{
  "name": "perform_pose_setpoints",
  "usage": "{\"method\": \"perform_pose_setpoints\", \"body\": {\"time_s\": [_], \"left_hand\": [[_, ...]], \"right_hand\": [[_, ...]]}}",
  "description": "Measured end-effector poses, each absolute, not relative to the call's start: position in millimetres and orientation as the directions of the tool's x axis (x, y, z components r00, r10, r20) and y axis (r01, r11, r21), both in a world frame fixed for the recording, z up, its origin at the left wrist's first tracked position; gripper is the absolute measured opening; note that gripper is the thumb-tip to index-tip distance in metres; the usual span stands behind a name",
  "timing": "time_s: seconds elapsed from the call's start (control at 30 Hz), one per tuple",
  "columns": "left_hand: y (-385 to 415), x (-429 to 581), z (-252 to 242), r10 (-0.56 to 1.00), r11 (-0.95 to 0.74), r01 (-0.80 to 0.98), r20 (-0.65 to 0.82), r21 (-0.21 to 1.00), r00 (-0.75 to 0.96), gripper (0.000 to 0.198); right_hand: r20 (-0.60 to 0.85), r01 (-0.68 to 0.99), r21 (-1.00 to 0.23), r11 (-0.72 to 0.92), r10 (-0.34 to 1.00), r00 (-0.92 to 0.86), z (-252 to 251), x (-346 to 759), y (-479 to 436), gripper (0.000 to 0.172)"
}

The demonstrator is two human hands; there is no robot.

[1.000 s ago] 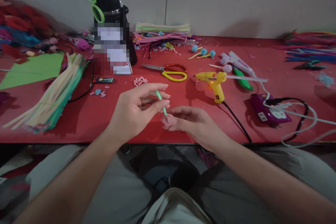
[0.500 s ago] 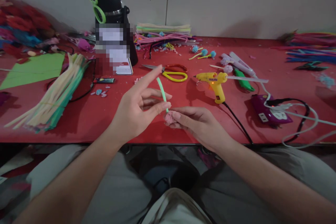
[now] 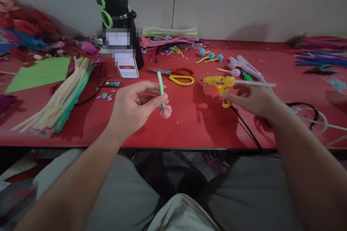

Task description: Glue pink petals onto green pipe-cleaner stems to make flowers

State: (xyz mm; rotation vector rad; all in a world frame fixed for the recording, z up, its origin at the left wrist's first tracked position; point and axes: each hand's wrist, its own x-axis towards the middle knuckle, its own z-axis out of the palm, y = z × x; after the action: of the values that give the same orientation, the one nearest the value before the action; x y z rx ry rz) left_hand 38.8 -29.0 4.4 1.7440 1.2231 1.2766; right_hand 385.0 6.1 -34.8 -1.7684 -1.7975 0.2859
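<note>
My left hand (image 3: 135, 104) pinches a light green pipe cleaner stem (image 3: 161, 85) between thumb and fingers. At the stem's lower end hangs a fluffy pink flower head (image 3: 166, 112), just below my fingertips and above the red table (image 3: 187, 126). My right hand (image 3: 251, 97) is at the yellow hot glue gun (image 3: 220, 81), its thumb across the handle and its fingers on the far side, partly hidden. A clear glue stick (image 3: 257, 83) sticks out of the gun's back, and a small orange light glows on its body.
Scissors (image 3: 181, 77) with red and yellow handles lie behind my hands. Left are a pipe cleaner bundle (image 3: 62, 97), green sheet (image 3: 38, 74), phone (image 3: 128, 68) and black bottle (image 3: 112, 3). Blue pompom flowers (image 3: 211, 56) lie at the back. A black cord (image 3: 246, 128) runs to the front edge.
My right hand has let go of the pink flower head and moved right to the glue gun. My left hand keeps the green stem, now slightly further left.
</note>
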Motion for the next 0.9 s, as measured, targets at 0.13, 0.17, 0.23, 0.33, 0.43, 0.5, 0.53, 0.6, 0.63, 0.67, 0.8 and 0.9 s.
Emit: {"method": "perform_pose_setpoints", "body": {"time_s": [0.13,0.17,0.23,0.33,0.43,0.5,0.53,0.6,0.63,0.67,0.8,0.9], "left_hand": [[-29.3,37.5,4.7,0.927,-0.374,0.303,0.358,0.876,0.111,0.008],[-28.7,36.3,4.4,0.924,-0.382,0.306,0.363,0.872,0.117,0.008],[-26.8,33.7,3.8,0.920,-0.392,0.324,0.374,0.861,0.120,0.010],[-22.4,29.9,3.3,0.921,-0.383,0.372,0.378,0.846,0.088,0.011],[-18.6,27.9,2.8,0.927,-0.358,0.410,0.371,0.839,0.049,0.010],[-17.3,27.7,2.2,0.928,-0.355,0.407,0.371,0.842,0.041,0.009],[-17.1,27.8,1.9,0.927,-0.356,0.403,0.372,0.843,0.042,0.009],[-17.1,28.3,1.4,0.928,-0.356,0.405,0.371,0.842,0.044,0.008],[-17.2,28.6,1.2,0.928,-0.356,0.409,0.371,0.840,0.044,0.008],[-17.3,28.8,0.9,0.928,-0.355,0.414,0.370,0.838,0.046,0.008],[-17.4,29.3,0.4,0.927,-0.358,0.410,0.371,0.839,0.050,0.008],[-17.4,30.1,0.9,0.928,-0.358,0.401,0.370,0.843,0.051,0.007]], "right_hand": [[0.196,0.799,-0.592,0.104,0.981,0.017,-55.2,356.5,27.2,0.037],[0.212,0.761,-0.640,0.107,0.976,0.041,-59.0,350.6,31.0,0.035],[0.220,0.649,-0.751,0.120,0.973,0.074,-62.9,339.8,32.7,0.033],[0.126,0.443,-0.889,0.116,0.992,-0.006,-57.4,322.8,15.7,0.030],[0.115,0.347,-0.925,0.153,0.985,-0.128,-44.3,304.0,-16.2,0.026],[0.133,0.329,-0.922,0.205,0.965,-0.228,-37.2,292.7,-34.7,0.022],[0.143,0.326,-0.917,0.231,0.952,-0.272,-34.9,288.1,-41.1,0.020],[0.170,0.310,-0.909,0.279,0.927,-0.335,-32.7,281.4,-47.8,0.018],[0.186,0.298,-0.907,0.299,0.917,-0.354,-32.5,279.4,-48.7,0.018],[0.201,0.287,-0.905,0.314,0.910,-0.363,-32.6,278.1,-48.5,0.018],[0.215,0.293,-0.898,0.329,0.908,-0.361,-33.9,277.6,-46.3,0.019],[0.192,0.306,-0.899,0.313,0.911,-0.365,-34.7,277.9,-47.2,0.019]]}}
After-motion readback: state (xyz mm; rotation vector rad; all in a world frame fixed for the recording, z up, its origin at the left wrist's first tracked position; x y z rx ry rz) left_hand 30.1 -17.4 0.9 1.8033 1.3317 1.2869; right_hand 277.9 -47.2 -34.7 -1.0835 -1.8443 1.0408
